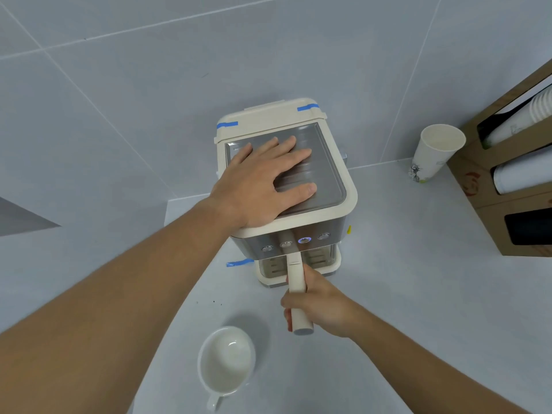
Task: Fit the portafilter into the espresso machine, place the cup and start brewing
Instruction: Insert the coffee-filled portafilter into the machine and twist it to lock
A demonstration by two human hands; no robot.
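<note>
A cream and steel espresso machine stands on the white counter against the tiled wall. My left hand lies flat, fingers spread, on its metal top plate. My right hand is closed around the cream handle of the portafilter, which points toward me from under the machine's front; its basket end is hidden beneath the button panel. One button glows blue. An empty white ceramic cup sits on the counter in front of the machine, left of my right hand.
A paper cup stands at the back right beside a cardboard cup dispenser holding stacked paper cups. Blue tape strips mark the machine's lid and the counter at its left foot. The drip tray under the portafilter holds nothing.
</note>
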